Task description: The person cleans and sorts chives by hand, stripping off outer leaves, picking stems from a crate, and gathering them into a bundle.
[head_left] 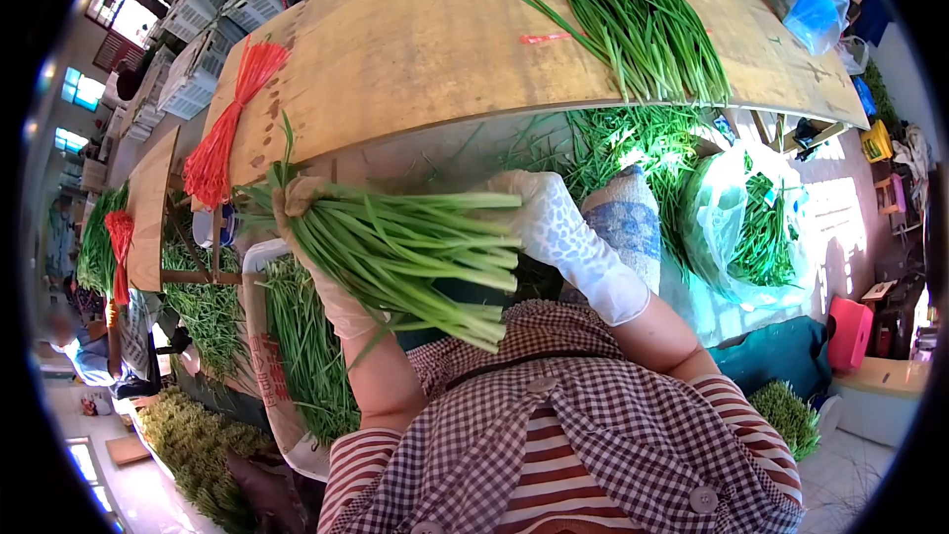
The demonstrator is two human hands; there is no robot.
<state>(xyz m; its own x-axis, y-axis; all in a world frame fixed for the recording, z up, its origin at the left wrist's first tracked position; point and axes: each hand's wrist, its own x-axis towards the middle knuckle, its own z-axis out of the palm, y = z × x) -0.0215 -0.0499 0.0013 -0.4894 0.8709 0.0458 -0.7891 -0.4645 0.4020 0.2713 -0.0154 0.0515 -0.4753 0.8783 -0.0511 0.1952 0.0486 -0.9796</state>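
Observation:
A bunch of garlic chives (405, 247) lies sideways in front of me, its pale cut ends to the right and leafy tips to the left. My left hand (300, 200), in a glove, is wrapped round the bunch near the leafy end. My right hand (534, 206), in a white patterned glove, is at the cut ends; its fingers are partly hidden, but the hand looks flat rather than gripping. Ahead on the wooden table (415, 49) rests a larger pile of chives (633, 20), with a small red tie (546, 38) beside it.
Red ties (237, 119) hang over the table's left edge. A tub (267, 366) of chives stands at my left, with loose greens under the table. To the right are a clear plastic bag (712, 208) of greens and a pink stool (850, 333). White crates (203, 69) are stacked behind.

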